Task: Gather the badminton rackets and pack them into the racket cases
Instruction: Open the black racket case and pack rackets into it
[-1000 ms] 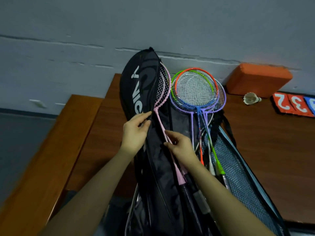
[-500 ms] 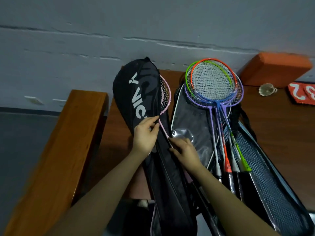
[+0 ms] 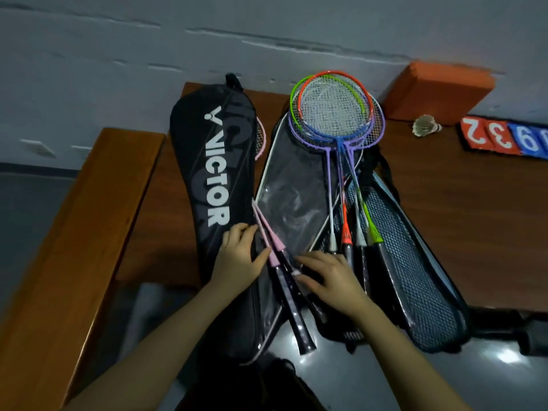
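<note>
Where the wooden bench (image 3: 89, 221) meets the brown table (image 3: 462, 209): black Victor case (image 3: 213, 179) lying flat, pink rackets (image 3: 268, 241) tucked inside, shafts and dark grips protruding at its lower edge. Left hand (image 3: 237, 256) resting on case edge — fingers loosely spread, thumb against pink shaft. Right hand (image 3: 329, 277) flat over the grips, fingers extended, gripping nothing. Further right, open mesh-lined case (image 3: 415, 280) bearing stacked coloured rackets (image 3: 335, 114). Beyond — orange block (image 3: 439, 90), shuttlecock (image 3: 425, 126), score cards (image 3: 504, 134).
</note>
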Demonstrator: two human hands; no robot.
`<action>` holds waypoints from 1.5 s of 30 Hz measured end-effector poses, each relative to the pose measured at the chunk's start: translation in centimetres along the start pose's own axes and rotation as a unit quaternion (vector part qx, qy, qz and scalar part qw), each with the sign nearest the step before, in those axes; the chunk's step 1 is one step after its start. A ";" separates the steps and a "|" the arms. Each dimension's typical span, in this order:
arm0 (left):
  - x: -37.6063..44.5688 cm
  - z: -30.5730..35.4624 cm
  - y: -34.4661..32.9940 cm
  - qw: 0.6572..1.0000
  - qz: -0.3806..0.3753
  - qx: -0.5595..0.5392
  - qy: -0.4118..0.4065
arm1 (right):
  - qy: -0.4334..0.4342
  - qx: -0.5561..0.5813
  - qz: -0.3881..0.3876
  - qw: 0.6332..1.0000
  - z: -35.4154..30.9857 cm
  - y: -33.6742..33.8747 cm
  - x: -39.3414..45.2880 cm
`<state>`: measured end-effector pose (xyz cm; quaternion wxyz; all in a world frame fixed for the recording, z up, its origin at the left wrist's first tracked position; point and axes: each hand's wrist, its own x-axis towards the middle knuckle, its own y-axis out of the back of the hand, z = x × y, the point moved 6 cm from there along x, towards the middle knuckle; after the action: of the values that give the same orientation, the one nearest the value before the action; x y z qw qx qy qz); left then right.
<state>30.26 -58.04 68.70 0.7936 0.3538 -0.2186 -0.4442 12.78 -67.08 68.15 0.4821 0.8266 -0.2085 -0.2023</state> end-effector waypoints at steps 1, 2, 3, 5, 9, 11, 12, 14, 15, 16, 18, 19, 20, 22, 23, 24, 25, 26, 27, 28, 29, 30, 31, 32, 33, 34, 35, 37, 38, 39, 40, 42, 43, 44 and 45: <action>-1.5 0.5 -0.3 1.000 0.005 0.016 0.012 | 0.016 -0.015 -0.010 1.000 0.0 -0.2 -1.0; -2.8 0.9 -0.6 0.999 0.006 0.036 0.024 | 0.034 -0.029 -0.017 0.999 0.0 -0.5 -2.0; -4.1 1.1 -1.0 0.998 -0.003 0.056 0.040 | 0.049 -0.041 -0.026 0.998 0.0 -0.9 -3.0; -6.7 1.4 -1.5 0.993 -0.019 0.090 0.077 | 0.070 -0.069 -0.055 0.994 0.0 -1.8 -4.7; -10.7 1.5 -1.7 0.983 -0.015 0.132 0.126 | 0.093 -0.109 -0.084 0.986 -0.2 -3.1 -7.2; -11.7 1.5 -1.7 0.979 -0.017 0.144 0.144 | 0.095 -0.123 -0.091 0.984 -0.4 -3.5 -7.8; -11.9 1.5 -1.7 0.977 -0.018 0.145 0.155 | 0.095 -0.123 -0.095 0.983 -0.4 -3.7 -7.9; -12.1 1.5 -1.7 0.976 -0.022 0.132 0.172 | 0.093 -0.121 -0.086 0.985 -0.7 -4.2 -8.1; -12.1 1.5 -1.7 0.977 -0.025 0.123 0.174 | 0.094 -0.118 -0.076 0.986 -0.9 -4.3 -8.1; -12.0 1.5 -1.7 0.978 -0.024 0.110 0.175 | 0.093 -0.112 -0.066 0.987 -1.1 -4.3 -8.1; -11.9 1.3 -1.3 0.983 0.004 0.063 0.173 | 0.089 -0.091 -0.058 0.990 -1.6 -4.4 -8.3; -11.8 1.2 -1.0 0.985 0.023 0.036 0.169 | 0.084 -0.073 -0.056 0.992 -1.9 -4.5 -8.5; -11.9 1.1 -0.6 0.985 0.041 0.011 0.169 | 0.078 -0.049 -0.052 0.994 -2.2 -4.5 -8.6; -12.1 0.9 0.2 0.978 0.072 -0.053 0.189 | 0.064 0.018 -0.027 0.997 -3.2 -4.3 -8.7; -12.2 0.8 0.6 0.971 0.080 -0.096 0.202 | 0.056 0.056 -0.010 0.997 -3.8 -4.0 -8.7; -12.3 0.8 0.9 0.965 0.084 -0.137 0.208 | 0.049 0.093 0.008 0.994 -4.6 -3.6 -8.6; -12.4 0.6 1.1 0.959 0.089 -0.169 0.208 | 0.044 0.132 0.026 0.990 -5.3 -3.2 -8.4; -12.4 0.5 1.5 0.955 0.095 -0.192 0.207 | 0.039 0.173 0.043 0.983 -6.1 -2.8 -8.3; -12.3 0.3 1.9 0.948 0.103 -0.216 0.207 | 0.035 0.214 0.061 0.974 -6.7 -2.5 -8.3; -12.2 0.3 2.2 0.941 0.108 -0.243 0.209 | 0.033 0.251 0.078 0.964 -7.4 -2.2 -8.2; -12.0 0.3 2.5 0.933 0.109 -0.270 0.210 | 0.032 0.281 0.093 0.955 -7.9 -2.0 -8.2; -11.9 0.5 2.8 0.926 0.109 -0.293 0.210 | 0.030 0.300 0.104 0.948 -8.3 -1.9 -8.2; -11.7 0.6 3.1 0.922 0.109 -0.308 0.209 | 0.025 0.311 0.112 0.943 -8.7 -1.8 -8.2; -11.6 0.9 3.4 0.920 0.110 -0.314 0.208 | 0.016 0.317 0.120 0.941 -9.0 -1.6 -8.1; -11.6 1.1 3.7 0.919 0.110 -0.318 0.204 | 0.004 0.319 0.125 0.939 -9.2 -1.5 -8.0; -11.6 1.3 4.0 0.919 0.110 -0.321 0.201 | -0.008 0.320 0.128 0.939 -9.3 -1.4 -7.9; -11.6 1.6 4.3 0.917 0.110 -0.326 0.200 | -0.018 0.319 0.129 0.939 -9.6 -1.3 -7.7; -11.6 2.2 5.0 0.916 0.106 -0.334 0.194 | -0.038 0.313 0.131 0.940 -10.3 -1.3 -7.6; -11.5 2.6 5.3 0.917 0.103 -0.335 0.189 | -0.045 0.311 0.133 0.940 -10.7 -1.3 -7.5; -11.4 2.9 5.6 0.918 0.101 -0.337 0.183 | -0.051 0.312 0.136 0.939 -11.0 -1.2 -7.4; -11.3 3.3 6.0 0.917 0.103 -0.342 0.177 | -0.052 0.316 0.141 0.937 -11.2 -1.0 -7.4; -11.0 3.6 6.7 0.912 0.114 -0.356 0.171 | -0.040 0.347 0.153 0.924 -11.1 -0.6 -7.5; -10.8 3.6 7.0 0.907 0.119 -0.365 0.172 | -0.035 0.378 0.148 0.913 -10.9 -0.4 -7.6; -10.6 3.5 7.3 0.903 0.122 -0.374 0.174 | -0.036 0.414 0.137 0.899 -10.7 -0.1 -7.9; -10.5 3.5 7.6 0.898 0.123 -0.385 0.176 | -0.039 0.451 0.124 0.883 -10.6 0.1 -8.0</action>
<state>26.77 -47.63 76.37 0.9416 0.0633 0.0705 -0.3233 11.74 -55.25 74.06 0.0692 0.9137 -0.3964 -0.0571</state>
